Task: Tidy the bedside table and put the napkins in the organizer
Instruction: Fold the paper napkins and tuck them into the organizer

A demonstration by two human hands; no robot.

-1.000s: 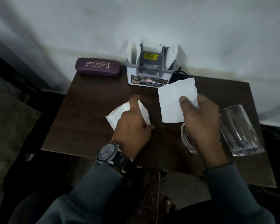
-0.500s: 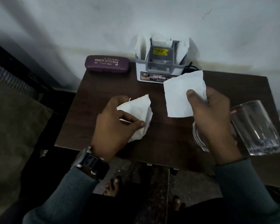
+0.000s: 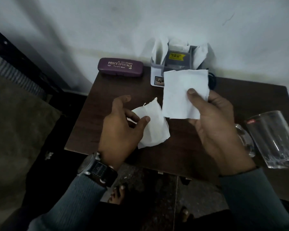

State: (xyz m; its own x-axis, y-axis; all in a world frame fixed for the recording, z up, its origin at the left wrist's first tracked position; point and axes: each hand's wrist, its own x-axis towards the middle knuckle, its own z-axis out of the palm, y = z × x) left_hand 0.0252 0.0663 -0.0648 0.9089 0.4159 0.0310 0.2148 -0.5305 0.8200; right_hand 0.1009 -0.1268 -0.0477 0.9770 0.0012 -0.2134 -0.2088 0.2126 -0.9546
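Observation:
Over the dark wooden bedside table (image 3: 107, 97), my left hand (image 3: 122, 130) pinches a crumpled white napkin (image 3: 154, 127) between thumb and fingers, its index finger stretched out. My right hand (image 3: 215, 127) holds a flat white napkin (image 3: 178, 94) upright, thumb pressed on its front. This napkin hides part of the grey and white organizer (image 3: 175, 62), which stands at the table's back edge against the wall. Several white napkins (image 3: 158, 47) stick up out of the organizer.
A purple glasses case (image 3: 120, 67) lies at the back left of the table. A clear glass mug (image 3: 274, 139) lies on its side at the right, partly behind my right hand. A black cable (image 3: 213, 82) sits right of the organizer. Floor and bare feet show below the front edge.
My left hand has picked the crumpled napkin up off the table and now holds it in the air. My right hand has lifted its flat napkin closer to the organizer.

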